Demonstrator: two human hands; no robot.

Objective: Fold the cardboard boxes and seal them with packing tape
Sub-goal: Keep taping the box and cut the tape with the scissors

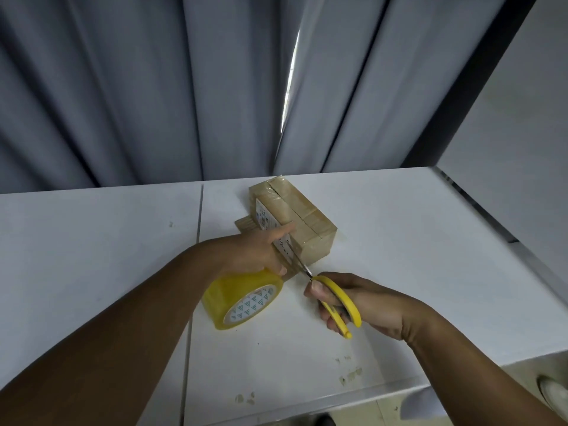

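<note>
Two hands are filled: left hand point(255, 250), yellow tape roll point(242, 299); right hand point(365, 302), yellow-handled scissors point(345, 296) aimed at brown cardboard box point(310, 222) beyond

One wide-angle view, worn on the person's head, faces forward and down onto the white tabletop point(399, 241), near enough that it fills the lower half; a grey curtain point(138, 87) fills the upper half.

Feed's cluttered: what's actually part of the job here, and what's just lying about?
Job: box, tape roll, scissors, left hand, right hand.
Lying about: curtain, shoe, table marks.
</note>
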